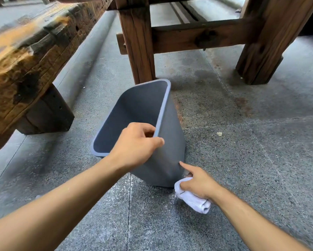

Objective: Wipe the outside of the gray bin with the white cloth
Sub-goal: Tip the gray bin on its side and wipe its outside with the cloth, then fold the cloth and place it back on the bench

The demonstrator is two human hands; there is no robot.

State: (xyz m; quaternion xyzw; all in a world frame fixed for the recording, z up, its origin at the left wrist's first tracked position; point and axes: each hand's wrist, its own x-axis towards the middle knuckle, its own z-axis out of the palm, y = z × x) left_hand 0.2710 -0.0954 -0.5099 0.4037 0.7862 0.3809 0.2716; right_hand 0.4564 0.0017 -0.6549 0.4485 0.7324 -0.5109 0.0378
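The gray bin [170,134] stands on the stone floor, tilted toward the left, its open mouth facing up and left. My left hand [135,144] grips its near right rim, thumb on the outside wall and fingers curled inside. My right hand [197,180] is low at the bin's bottom right corner, holding the bunched white cloth [192,198] under the palm. Its index finger is stretched out and touches the bin's outer wall. The bin's far and left sides are hidden.
A thick wooden bench [25,69] on a dark block runs along the left. Heavy wooden table legs [137,42] and a crossbeam stand just behind the bin. A second leg [261,51] is at the right. Speckled stone floor [251,151] lies open to the right.
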